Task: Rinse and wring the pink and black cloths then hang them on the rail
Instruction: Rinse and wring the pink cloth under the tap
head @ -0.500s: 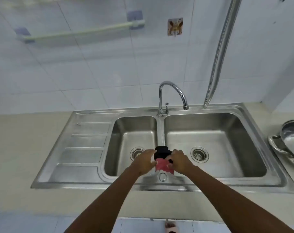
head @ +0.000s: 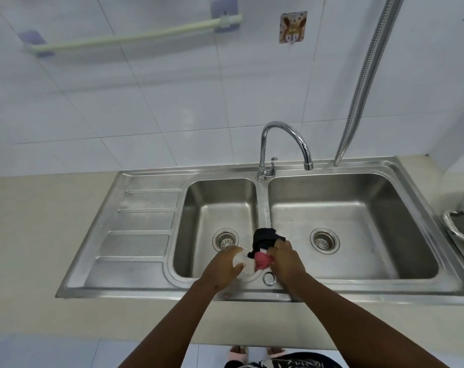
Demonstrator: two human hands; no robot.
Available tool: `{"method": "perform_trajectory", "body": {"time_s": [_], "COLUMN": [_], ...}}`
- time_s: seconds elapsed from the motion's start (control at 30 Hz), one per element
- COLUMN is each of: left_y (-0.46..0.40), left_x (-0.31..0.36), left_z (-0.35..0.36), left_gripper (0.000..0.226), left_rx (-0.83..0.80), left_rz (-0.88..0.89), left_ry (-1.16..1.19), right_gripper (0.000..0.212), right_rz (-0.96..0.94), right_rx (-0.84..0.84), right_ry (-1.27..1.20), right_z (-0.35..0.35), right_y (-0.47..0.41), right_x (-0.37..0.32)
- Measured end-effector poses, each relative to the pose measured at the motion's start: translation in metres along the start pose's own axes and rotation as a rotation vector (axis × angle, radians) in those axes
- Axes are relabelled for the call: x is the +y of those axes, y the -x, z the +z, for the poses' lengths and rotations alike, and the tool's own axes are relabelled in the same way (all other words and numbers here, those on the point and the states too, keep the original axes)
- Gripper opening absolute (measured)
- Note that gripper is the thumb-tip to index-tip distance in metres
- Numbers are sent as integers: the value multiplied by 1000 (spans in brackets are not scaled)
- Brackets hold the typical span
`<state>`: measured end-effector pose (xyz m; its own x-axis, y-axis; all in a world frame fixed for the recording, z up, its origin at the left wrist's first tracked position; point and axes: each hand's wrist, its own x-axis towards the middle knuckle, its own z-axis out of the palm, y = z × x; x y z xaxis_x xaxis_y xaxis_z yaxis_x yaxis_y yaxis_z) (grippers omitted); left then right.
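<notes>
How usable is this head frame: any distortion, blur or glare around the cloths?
Head view: wide-angle bending curves the sink rim and hose; lighting is even, with soft glare on the faucet; the towel rail looks soft; the black cloth and pink cloth are small but distinguishable between left hand and right hand.

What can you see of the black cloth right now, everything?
The black cloth is a dark, soft, crumpled bundle, bunched rather than spread. It sits above the divider between the two basins of the sink, near its front edge. The right hand grips its lower part, where it meets the pink cloth. No water is visibly running on it.
</notes>
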<state>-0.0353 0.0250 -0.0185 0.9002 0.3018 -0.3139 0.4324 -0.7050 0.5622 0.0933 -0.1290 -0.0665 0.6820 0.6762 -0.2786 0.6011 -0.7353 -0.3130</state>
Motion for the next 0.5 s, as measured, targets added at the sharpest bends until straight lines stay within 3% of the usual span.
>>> {"method": "perform_trajectory", "body": {"time_s": [0.3, 0.4, 0.5], "left_y": [-2, -5, -10], "left_x": [-29, -30, -27], "left_z": [-25, -33, -42], "left_gripper": [50, 58, 77], "left_rx": [39, 11, -6], "left_rz": [41, 79, 94], "left_ry": [93, 175, 313], "right_gripper": [22, 12, 18], "right_rz": [-134, -191, -182], "right_rx": [-37, 10, 99], "right_ry": [-308, -393, -458], "right_z": [-67, -102, -130], "right_y": [-2, 6, 10], "right_x": [-1, -16, -37]}}
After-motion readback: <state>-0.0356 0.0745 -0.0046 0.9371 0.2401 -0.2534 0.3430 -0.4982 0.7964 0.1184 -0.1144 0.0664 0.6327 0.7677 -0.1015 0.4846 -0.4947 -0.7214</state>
